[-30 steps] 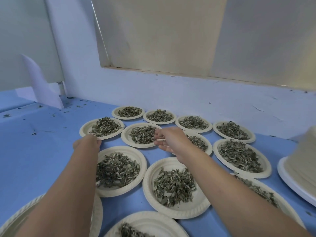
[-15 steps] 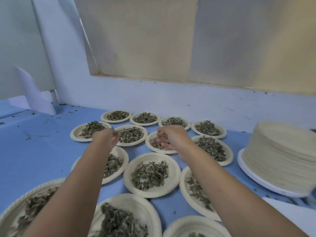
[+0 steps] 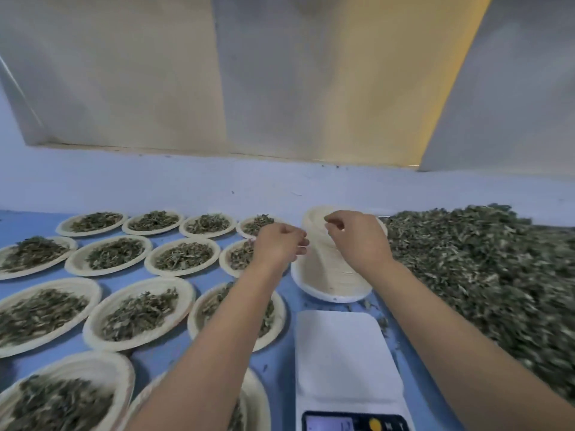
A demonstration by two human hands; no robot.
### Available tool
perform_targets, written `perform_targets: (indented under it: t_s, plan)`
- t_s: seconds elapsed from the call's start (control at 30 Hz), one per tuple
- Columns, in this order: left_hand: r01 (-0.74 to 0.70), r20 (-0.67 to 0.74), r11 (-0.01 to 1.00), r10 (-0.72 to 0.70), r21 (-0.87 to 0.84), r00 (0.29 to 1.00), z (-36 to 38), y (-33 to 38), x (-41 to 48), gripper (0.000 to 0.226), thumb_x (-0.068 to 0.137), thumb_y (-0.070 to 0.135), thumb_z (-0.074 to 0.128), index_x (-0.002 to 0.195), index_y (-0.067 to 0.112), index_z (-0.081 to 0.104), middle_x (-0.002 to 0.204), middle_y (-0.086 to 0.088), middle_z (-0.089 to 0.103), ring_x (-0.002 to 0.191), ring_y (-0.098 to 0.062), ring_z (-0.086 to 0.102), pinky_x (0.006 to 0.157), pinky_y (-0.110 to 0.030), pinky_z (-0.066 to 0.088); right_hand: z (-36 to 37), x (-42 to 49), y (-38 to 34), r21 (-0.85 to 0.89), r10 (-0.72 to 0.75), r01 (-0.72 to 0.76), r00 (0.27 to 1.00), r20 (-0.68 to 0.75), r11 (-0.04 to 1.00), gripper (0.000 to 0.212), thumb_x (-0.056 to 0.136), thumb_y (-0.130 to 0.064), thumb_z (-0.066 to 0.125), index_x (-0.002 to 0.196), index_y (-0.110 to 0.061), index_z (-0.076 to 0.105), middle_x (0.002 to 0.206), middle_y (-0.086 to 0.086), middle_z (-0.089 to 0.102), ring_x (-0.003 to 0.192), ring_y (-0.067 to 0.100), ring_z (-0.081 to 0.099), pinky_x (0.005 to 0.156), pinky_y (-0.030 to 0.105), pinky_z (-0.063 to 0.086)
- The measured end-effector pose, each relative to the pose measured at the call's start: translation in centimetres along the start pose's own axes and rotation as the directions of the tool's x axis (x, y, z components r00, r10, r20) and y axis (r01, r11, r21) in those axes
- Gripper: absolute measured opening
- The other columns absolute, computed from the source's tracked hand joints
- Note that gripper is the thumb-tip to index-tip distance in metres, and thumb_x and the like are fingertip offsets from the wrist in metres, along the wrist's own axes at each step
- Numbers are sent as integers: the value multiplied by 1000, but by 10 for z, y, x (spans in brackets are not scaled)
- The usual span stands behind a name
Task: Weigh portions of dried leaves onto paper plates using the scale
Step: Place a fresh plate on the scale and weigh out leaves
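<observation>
Both hands have swung from the filled plates (image 3: 185,301) to the tall stack of pale round paper plates (image 3: 323,269), standing just beyond the flat white scale (image 3: 342,353), beside the dried-leaf heap (image 3: 482,275). A plate should be light and bendy: pinch its rim, peel upward. The left hand (image 3: 278,245) and right hand (image 3: 361,241) curl at the top; blur hides whether either grips.

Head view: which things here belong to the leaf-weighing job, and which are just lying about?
Job: scale, stack of empty plates, loose leaf pile, filled plates.
Lying about: stray leaf crumbs on the blue table, beige wall panels.
</observation>
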State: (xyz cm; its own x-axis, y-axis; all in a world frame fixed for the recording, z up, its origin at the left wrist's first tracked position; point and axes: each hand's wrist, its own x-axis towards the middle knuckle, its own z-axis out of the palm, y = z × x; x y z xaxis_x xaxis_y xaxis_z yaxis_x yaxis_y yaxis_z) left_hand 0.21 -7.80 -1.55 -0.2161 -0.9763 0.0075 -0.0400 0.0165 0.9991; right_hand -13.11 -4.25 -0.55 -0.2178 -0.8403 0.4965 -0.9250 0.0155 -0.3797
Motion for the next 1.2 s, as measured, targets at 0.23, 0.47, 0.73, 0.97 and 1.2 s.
perform_targets:
  t_s: [0.23, 0.47, 0.73, 0.97, 1.2]
  plan:
    - [58, -57, 993, -64, -107, 996, 27, -13, -12, 17, 92, 4, 52, 76, 7, 59, 70, -5, 64, 59, -13, 59, 44, -14, 42, -6, -8, 25, -165, -85, 116, 979, 184, 979, 31, 100, -25, 43, 115, -11, 67, 116, 10, 67, 109, 28, 57, 88, 38, 45]
    - [76, -65, 986, -87, -151, 994, 23, -19, -19, 20, 93, 3, 51, 74, 7, 59, 71, -6, 63, 58, -13, 58, 41, -10, 42, -2, -7, 21, -242, -108, 157, 973, 204, 958, 32, 102, -20, 38, 116, -6, 64, 113, 13, 64, 108, 30, 55, 90, 39, 43]
    - [86, -90, 970, -109, -227, 990, 28, -12, -15, 15, 93, 5, 52, 80, 7, 60, 73, -5, 63, 61, -13, 59, 52, -15, 45, 9, -6, 24, -249, -238, 247, 969, 69, 936, 35, 96, 0, 40, 129, -5, 51, 121, 11, 56, 117, 26, 43, 94, 31, 34]
    - [-24, -190, 939, -44, -344, 981, 23, 0, -10, 25, 95, 24, 56, 78, 7, 60, 74, -9, 65, 63, -18, 63, 60, -23, 53, 2, -33, 16, -139, -486, 466, 848, -211, 874, 27, 71, 15, 69, 98, 11, 68, 86, 21, 68, 81, 37, 65, 68, 39, 55]
    - [-75, -289, 993, 44, -95, 956, 4, -19, -44, 23, 86, 15, 63, 72, -3, 62, 52, -3, 52, 54, -19, 46, 67, -33, 45, -8, -85, 17, 115, -338, 385, 893, -296, 916, 28, 85, -34, 64, 109, -20, 70, 129, -13, 57, 127, 9, 45, 115, 30, 19]
